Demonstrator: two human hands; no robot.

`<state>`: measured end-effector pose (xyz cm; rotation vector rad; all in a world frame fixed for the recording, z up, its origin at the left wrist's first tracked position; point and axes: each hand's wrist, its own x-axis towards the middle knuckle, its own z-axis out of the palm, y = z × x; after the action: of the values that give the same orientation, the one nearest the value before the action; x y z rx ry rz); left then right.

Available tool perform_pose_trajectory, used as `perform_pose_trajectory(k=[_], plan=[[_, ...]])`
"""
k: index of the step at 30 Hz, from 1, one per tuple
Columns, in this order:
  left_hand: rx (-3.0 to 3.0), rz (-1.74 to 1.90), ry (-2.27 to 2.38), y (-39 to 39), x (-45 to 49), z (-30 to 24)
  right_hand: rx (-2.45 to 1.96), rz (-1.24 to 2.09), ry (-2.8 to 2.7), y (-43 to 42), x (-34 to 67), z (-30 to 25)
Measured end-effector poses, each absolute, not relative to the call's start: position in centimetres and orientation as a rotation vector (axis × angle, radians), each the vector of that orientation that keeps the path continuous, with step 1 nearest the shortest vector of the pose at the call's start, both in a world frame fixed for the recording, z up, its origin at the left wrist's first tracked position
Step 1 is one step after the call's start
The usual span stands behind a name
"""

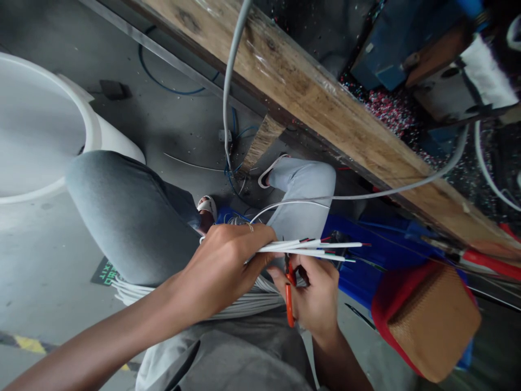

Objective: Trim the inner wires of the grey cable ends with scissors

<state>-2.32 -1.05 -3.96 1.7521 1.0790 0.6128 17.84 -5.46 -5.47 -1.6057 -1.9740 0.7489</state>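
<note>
My left hand (232,252) is closed around a small bunch of white cables (301,248). Their ends point right, and thin red, dark and green wire tips stick out of the white jackets. Just below the cables, my right hand (317,293) grips orange-handled cutting pliers (290,293). The pliers' dark jaws reach up to the cables; whether they close on one I cannot tell. Across my lap lies a thick bundle of grey-white cables (244,307), partly hidden behind my hands and forearm.
A wooden beam (317,87) edges the bench, where a blue machine (391,43) and colourful scraps (391,111) sit. On the left stands a large white tub (91,127). A blue crate (354,260) and a red-and-tan padded object (431,320) are at right. A grey cable (230,70) hangs over the beam.
</note>
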Motion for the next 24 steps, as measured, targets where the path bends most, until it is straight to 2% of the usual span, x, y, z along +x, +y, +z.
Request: perform_pose_trajectory(k=[6,14,24], plan=[[1.69,0.686,0.995,-0.91,-2.61,-4.04,-1.641,0.796,-1.945,-5.46,17.96,-5.65],[1.822,0.603,1.094,-1.11,-2.44,-3.99,-1.673,0.854,-1.922,-5.47,17.64,-5.6],[2.192,0.652,1.105,-1.26,-2.19,-4.05,-1.73,1.079,-1.883,-5.98,18.01,-5.92]])
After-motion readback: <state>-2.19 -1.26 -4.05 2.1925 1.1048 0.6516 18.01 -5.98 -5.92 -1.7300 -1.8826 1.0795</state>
